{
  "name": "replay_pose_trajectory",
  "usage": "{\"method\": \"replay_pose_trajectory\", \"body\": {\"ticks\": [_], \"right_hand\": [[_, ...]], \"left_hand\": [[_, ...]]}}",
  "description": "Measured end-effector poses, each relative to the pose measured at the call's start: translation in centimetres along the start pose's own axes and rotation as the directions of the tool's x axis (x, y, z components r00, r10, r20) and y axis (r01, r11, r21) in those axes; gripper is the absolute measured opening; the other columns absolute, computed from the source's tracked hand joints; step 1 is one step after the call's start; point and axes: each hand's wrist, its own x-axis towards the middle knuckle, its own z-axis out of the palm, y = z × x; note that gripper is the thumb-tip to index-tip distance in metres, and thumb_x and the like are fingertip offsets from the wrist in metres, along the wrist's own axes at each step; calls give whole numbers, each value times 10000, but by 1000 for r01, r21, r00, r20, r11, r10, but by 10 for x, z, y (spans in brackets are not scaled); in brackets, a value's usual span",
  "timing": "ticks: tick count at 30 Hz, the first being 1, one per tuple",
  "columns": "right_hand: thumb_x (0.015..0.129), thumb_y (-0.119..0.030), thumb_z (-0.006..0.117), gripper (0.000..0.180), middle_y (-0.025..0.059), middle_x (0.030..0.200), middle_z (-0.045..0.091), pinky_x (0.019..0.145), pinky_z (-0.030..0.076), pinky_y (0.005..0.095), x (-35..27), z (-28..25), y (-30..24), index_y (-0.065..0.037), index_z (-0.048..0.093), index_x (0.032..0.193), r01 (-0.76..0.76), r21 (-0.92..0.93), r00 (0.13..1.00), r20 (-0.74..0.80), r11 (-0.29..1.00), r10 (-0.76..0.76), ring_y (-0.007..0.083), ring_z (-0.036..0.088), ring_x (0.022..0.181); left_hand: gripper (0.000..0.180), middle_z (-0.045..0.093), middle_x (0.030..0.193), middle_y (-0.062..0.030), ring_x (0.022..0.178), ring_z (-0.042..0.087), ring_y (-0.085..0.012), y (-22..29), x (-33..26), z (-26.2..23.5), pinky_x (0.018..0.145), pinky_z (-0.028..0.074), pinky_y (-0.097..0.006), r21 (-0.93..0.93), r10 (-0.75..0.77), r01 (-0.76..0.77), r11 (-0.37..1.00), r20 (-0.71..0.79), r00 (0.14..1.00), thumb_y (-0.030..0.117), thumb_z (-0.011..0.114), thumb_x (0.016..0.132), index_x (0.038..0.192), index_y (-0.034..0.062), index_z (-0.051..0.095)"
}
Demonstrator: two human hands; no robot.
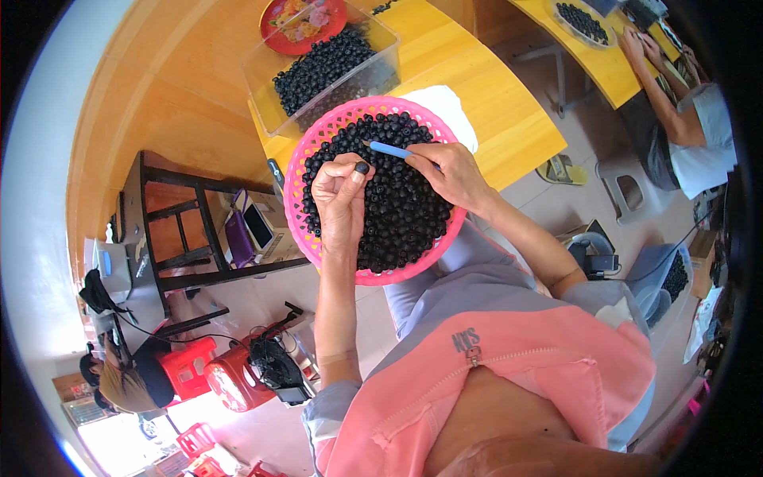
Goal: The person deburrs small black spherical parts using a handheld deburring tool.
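A pink plastic basket (296, 208) with a pierced rim is in front of me, filled with small round black beads (397, 211). Above its left side, my left hand (340, 195) is closed, pinching one black bead (362, 168) between thumb and fingers. My right hand (451, 173) grips a slim blue-handled tool (389, 149) over the basket. The tool's thin tip points left, just above the pinched bead and apart from it. How the tip is shaped is too small to tell.
Beyond the basket, a clear plastic bin (342, 87) of black beads stands on a yellow table (493, 127), near a red flowered plate (296, 24) and a white cloth (445, 107). Another person's hands (640, 48) work at the far right. A black frame (218, 274) stands left.
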Motion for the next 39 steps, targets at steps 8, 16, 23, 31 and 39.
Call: {"method": "replay_pose_trajectory", "body": {"ticks": [8,16,23,31,39], "right_hand": [[835,-230,563,207,138,724,623,575,462,377,0,2,-1,-40,644,830,-43,-63,999,-23,997,42,310,605,664],[842,-210,570,229,156,743,632,574,465,346,-2,-1,-7,4,635,890,-105,27,993,-52,994,106,299,615,655],[849,-179,571,233,168,776,640,589,469,308,-4,1,-8,36,619,924,-102,89,990,-93,991,110,252,630,664],[860,-176,563,244,150,754,637,590,462,290,-6,-3,-3,50,615,936,-73,222,980,-164,972,111,180,609,652],[865,-196,560,263,146,760,638,591,459,284,-7,-2,-1,51,616,933,-106,224,982,-127,969,137,175,608,659]], "left_hand": [[118,594,955,-89,842,588,-155,-4,1,-12,797,482,-281,-209,-95,77,975,-74,993,-7,599,803,900,58,589],[118,612,895,-73,804,608,-191,9,19,-23,759,511,-284,-138,-253,233,963,-152,955,21,592,809,925,41,576],[216,593,1014,-122,869,614,-211,108,122,-9,789,523,-280,431,131,-49,901,-161,978,-1,577,808,1024,-7,571],[152,649,785,-40,687,592,-87,50,68,4,638,473,-225,825,-165,45,564,59,985,34,618,768,916,18,650],[194,611,758,-123,670,604,-240,-35,24,-5,624,485,-339,979,-252,-26,203,77,965,73,701,660,827,6,630]]}}
